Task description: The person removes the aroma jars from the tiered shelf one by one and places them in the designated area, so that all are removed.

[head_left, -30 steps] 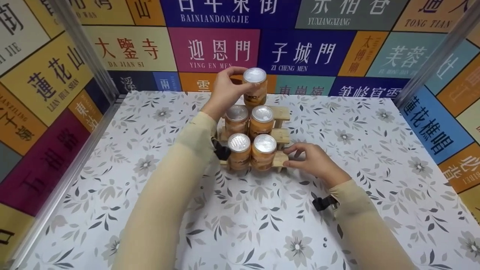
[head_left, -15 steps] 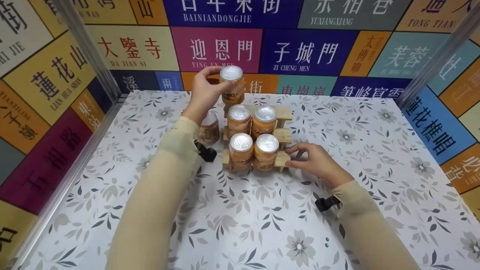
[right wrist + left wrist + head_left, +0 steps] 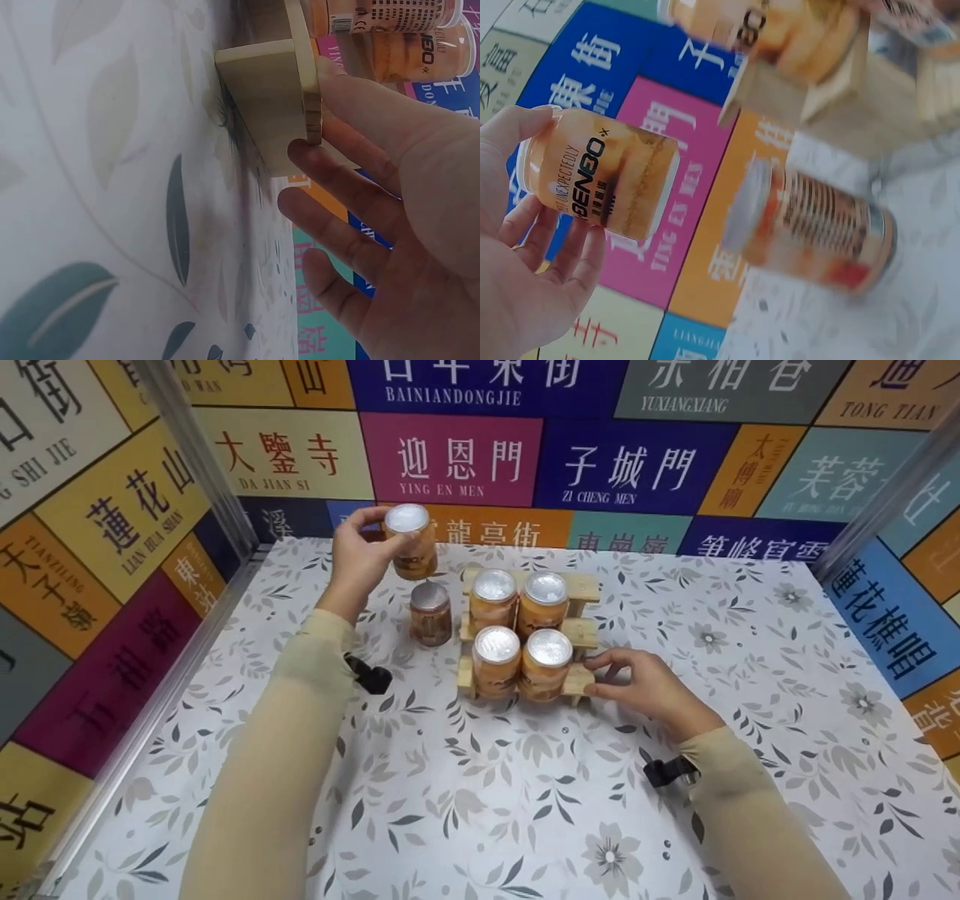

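Observation:
At the back left, my left hand (image 3: 356,559) grips an orange can (image 3: 414,551) with a silver lid between thumb and fingers. The left wrist view shows black lettering on the held can (image 3: 604,176), which stays upright in the head view. Just below and in front of it, a second can (image 3: 430,619) stands on the table, left of a stepped wooden rack (image 3: 581,589). My right hand (image 3: 641,686) pinches the right end of the rack's lowest step (image 3: 312,112), its other fingers spread apart in the right wrist view.
Two cans stand on the rack's lowest step, including a front left can (image 3: 496,664); two more, including a back right can (image 3: 544,598), stand a step higher. A floral cloth (image 3: 465,810) covers the table. Colourful sign-printed walls (image 3: 457,457) enclose the back and sides.
My left hand has carried its can leftward from above the rack's top step to beyond the rack's left side. The standing can, earlier behind my left arm, now shows fully. My right hand keeps its hold.

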Demonstrator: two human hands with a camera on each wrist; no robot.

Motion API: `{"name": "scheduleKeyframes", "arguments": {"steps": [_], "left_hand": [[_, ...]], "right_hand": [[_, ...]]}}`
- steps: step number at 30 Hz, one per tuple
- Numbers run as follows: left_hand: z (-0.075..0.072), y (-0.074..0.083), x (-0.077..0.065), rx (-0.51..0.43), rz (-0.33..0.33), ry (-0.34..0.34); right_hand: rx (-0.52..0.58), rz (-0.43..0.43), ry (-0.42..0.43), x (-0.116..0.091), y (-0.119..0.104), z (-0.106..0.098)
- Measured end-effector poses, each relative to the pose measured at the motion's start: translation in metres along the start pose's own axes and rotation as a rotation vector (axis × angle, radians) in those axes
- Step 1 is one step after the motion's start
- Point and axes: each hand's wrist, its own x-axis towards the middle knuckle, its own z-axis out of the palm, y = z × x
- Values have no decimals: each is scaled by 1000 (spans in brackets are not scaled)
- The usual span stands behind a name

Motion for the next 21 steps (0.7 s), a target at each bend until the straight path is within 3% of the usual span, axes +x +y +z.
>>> {"name": "scheduleKeyframes", "arguments": {"steps": [11, 21], "left_hand": [[-37, -32, -6, 44, -34, 79], [-49, -65, -14, 69, -98, 65]], "right_hand": [[10, -3, -10, -1, 2, -1], [-2, -8, -5, 1, 1, 0]]}}
